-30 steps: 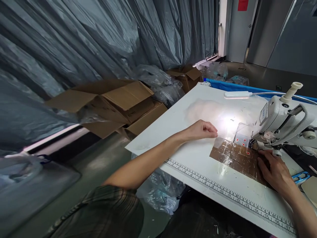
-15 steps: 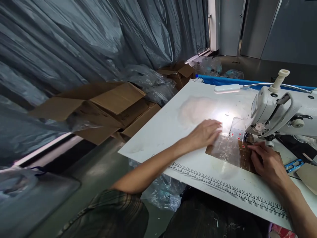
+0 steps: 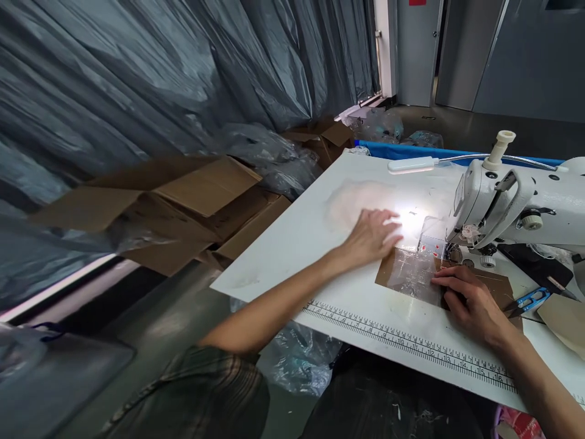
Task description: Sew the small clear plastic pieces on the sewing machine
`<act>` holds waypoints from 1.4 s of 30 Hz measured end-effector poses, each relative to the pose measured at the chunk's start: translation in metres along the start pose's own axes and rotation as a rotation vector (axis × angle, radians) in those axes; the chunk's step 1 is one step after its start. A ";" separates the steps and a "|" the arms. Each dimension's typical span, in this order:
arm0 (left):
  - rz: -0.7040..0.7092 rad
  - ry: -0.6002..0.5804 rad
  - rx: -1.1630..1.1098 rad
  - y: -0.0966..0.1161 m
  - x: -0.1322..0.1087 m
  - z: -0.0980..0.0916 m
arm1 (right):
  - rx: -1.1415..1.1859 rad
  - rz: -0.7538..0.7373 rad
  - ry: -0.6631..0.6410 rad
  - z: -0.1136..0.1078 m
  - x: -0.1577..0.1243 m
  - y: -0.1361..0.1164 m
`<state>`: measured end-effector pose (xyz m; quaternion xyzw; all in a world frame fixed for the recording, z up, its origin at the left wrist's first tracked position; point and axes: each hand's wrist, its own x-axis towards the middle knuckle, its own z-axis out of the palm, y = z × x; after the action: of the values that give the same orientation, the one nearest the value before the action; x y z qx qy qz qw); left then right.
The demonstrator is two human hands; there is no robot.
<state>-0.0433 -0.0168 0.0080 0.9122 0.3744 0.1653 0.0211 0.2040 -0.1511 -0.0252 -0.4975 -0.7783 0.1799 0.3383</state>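
Note:
My left hand (image 3: 372, 236) is just left of the sewing machine's needle area, fingers spread and slightly bent, by the edge of a clear plastic piece (image 3: 409, 268). That plastic lies over a flat brown sheet (image 3: 387, 275) on the white table. My right hand (image 3: 473, 302) rests on the brown sheet and the plastic's right edge, index finger stretched out, the other fingers partly bent beneath. The sewing machine (image 3: 491, 195) stands just beyond, its presser foot (image 3: 452, 253) near the plastic's far edge. Small red marks show on the metal plate (image 3: 432, 244).
A ruler strip (image 3: 411, 344) runs along the front edge of the table (image 3: 283, 256). Blue thread snips (image 3: 530, 300) and a dark phone-like slab (image 3: 539, 268) lie right of the machine. A lamp (image 3: 411, 165) lights the work. Open cardboard boxes (image 3: 210, 183) stand left.
My right hand has moved left across the brown sheet onto the plastic's edge. My left hand has shifted slightly left, away from the plastic. The view has turned a little right.

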 end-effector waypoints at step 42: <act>0.590 -0.275 -0.373 0.025 0.038 0.025 | 0.425 0.720 0.164 -0.011 0.010 0.014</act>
<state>0.0070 -0.0068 -0.0002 0.9749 0.0525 0.1055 0.1888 0.2182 -0.1361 -0.0228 -0.6693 -0.4708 0.4028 0.4100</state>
